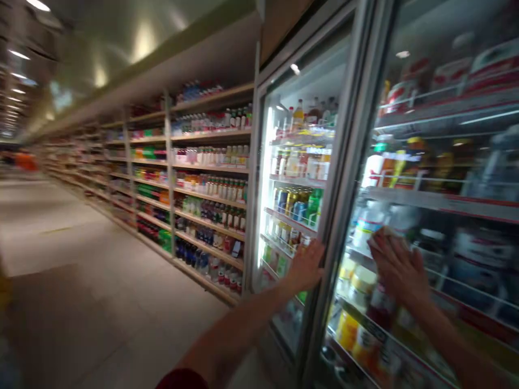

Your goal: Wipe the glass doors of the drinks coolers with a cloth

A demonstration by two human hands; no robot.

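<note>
Two glass-door drink coolers stand on the right. My left hand (305, 266) is stretched out at the left cooler door (338, 162), its fingertips by the metal frame; whether it touches cannot be made out. In front of the right glass door (375, 102), my right hand (399, 267) is raised with its fingers extended, at or very near the glass. Neither hand shows anything held. Behind the glass are shelved drinks, among them green bottles (314, 202), yellow juice bottles (347, 328) and large dark-labelled packs (478, 265). Motion blurs some of the labels.
Long wooden shelves (211, 192) with many bottles and cartons run along the wall to the left of the coolers. A pale tiled floor (101, 302) stretches down the aisle. Far off is a blurred orange shape (25, 161). Ceiling lamps (38, 5) hang above.
</note>
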